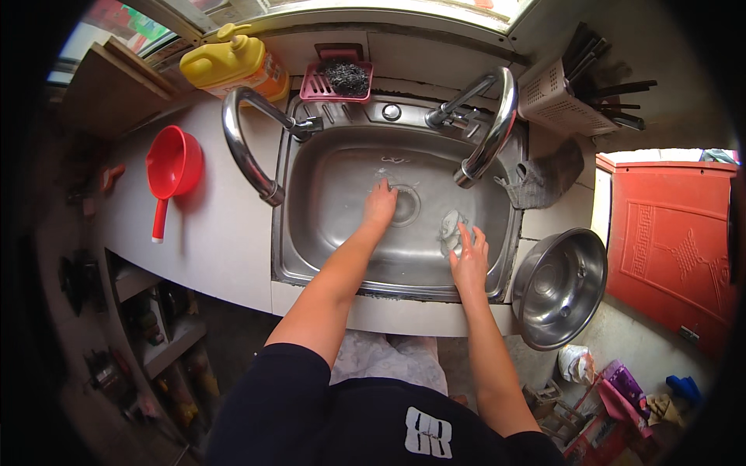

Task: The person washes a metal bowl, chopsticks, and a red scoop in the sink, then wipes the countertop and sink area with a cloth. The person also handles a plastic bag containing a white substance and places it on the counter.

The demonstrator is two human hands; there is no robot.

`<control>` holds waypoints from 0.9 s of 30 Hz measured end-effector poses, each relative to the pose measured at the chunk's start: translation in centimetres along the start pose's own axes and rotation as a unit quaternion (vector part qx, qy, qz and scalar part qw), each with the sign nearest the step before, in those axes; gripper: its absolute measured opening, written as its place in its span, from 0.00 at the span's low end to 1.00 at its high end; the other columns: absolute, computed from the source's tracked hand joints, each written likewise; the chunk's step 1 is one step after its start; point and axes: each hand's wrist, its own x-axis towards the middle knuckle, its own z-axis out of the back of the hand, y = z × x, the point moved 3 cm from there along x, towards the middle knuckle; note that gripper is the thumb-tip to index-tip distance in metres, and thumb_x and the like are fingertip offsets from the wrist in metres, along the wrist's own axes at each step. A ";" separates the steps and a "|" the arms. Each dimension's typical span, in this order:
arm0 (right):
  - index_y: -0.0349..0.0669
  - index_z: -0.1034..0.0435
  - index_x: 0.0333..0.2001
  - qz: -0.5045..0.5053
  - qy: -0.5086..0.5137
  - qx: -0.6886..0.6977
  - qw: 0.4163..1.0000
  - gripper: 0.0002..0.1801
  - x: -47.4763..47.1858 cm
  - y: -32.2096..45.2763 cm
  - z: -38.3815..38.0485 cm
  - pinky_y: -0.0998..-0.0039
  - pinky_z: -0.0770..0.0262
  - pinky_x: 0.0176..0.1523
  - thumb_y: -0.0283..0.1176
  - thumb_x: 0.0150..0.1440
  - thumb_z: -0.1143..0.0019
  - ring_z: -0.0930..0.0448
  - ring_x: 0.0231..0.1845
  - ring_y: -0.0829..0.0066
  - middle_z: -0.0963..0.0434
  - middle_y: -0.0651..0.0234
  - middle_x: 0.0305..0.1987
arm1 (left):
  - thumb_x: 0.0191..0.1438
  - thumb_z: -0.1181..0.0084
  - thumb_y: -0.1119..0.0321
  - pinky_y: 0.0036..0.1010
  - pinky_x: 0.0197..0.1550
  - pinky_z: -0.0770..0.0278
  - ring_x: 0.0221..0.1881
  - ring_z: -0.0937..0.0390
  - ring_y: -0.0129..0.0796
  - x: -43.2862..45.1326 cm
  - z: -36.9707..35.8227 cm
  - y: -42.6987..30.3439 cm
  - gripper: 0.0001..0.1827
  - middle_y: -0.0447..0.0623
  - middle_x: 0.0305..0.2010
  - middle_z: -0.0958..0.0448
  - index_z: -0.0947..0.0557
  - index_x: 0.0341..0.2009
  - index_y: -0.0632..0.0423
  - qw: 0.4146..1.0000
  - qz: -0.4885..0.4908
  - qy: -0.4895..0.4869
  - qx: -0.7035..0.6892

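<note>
A stainless steel sink (332, 215) lies before me with what looks like shallow water in it. Inside, near the round drain (403, 207), my left hand (382, 205) reaches down with its fingers bent; a small pale patch, perhaps suds, shows just beyond the fingertips. Whether those fingers hold anything is hard to see. To the right, my right hand (471, 256) hovers with fingers spread beside a crumpled wet whitish cloth (450, 226). Its fingertips are very near the cloth, not closed on it.
Two curved chrome faucets (242, 145) (504, 128) arch over the sink. A red dipper (175, 163) sits left; a steel basin (559, 288) leans right, below a grey rag (548, 177). Behind stand a yellow jug (233, 67), a pink scourer dish (309, 84) and a utensil basket (559, 105).
</note>
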 end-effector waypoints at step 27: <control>0.38 0.36 0.50 0.072 -0.114 0.324 0.936 0.28 18.2 4.5 6.2 0.77 0.36 0.51 0.13 0.42 0.65 0.27 0.46 0.69 0.29 0.61 0.47 | 0.48 0.53 0.71 0.37 0.35 0.26 0.35 0.25 0.47 0.4 -2.4 1.0 0.06 0.53 0.32 0.26 0.27 0.33 0.52 0.977 -0.184 0.079 -0.068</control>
